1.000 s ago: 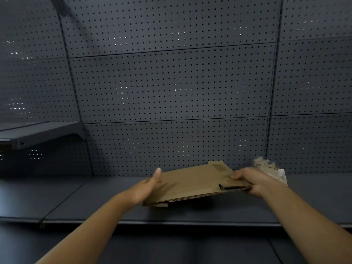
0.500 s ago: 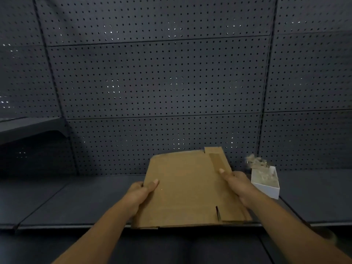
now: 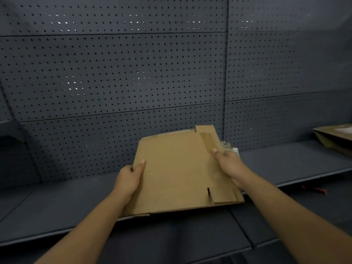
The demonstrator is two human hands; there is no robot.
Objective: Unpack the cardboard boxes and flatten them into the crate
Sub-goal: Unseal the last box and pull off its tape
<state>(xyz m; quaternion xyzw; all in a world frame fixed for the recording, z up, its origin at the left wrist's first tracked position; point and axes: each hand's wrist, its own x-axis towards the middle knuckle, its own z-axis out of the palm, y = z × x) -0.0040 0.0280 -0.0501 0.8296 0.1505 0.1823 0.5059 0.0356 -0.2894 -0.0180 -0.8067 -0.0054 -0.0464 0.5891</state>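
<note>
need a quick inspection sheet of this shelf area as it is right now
surface: dark shelf, bare at left
job's things: flattened cardboard held tilted over the shelf edge; more cardboard at far right; no crate in view
clutter: small white box mostly hidden behind the right hand; red bit lower right, too blurred to name
grippers: left hand grips the left edge; right hand grips the right side
cables: nothing seen
surroundings: pegboard wall
</note>
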